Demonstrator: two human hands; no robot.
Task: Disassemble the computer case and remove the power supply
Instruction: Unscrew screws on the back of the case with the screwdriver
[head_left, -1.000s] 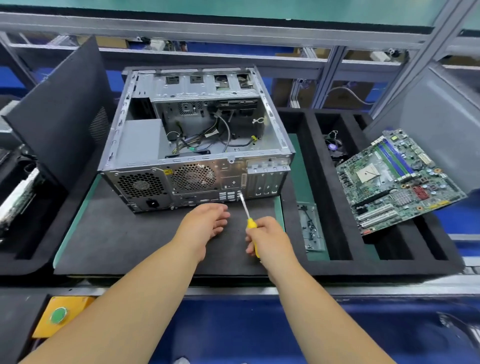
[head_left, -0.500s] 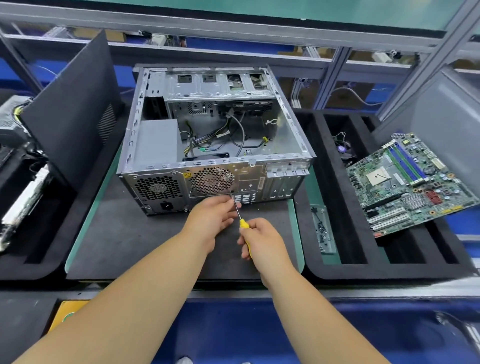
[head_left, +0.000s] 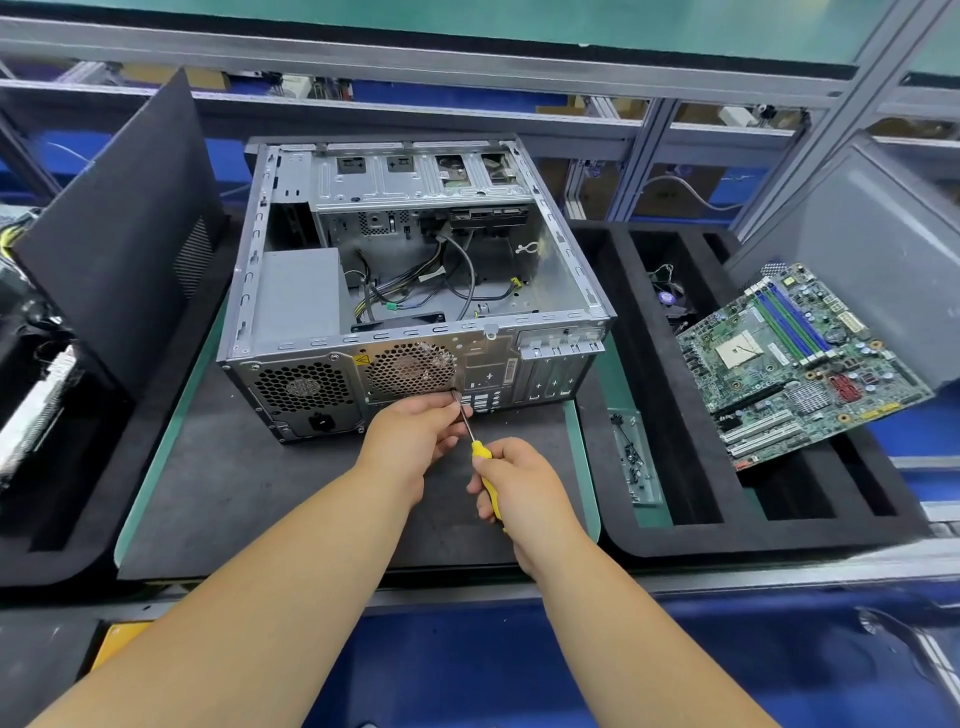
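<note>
1. Both forearms are bare up to the frame's lower edge; no sleeve shows on either.
2. The left hand (head_left: 415, 436) wears no glove, ring or watch.
3. The right hand (head_left: 524, 488) is likewise ungloved and unadorned.

A grey aluminium frame (head_left: 644, 150) of rails and posts runs across the back. Behind the frame lie blue surfaces and cardboard boxes (head_left: 670, 189); above it, a green panel (head_left: 467, 21). Light is even and bright.
</note>
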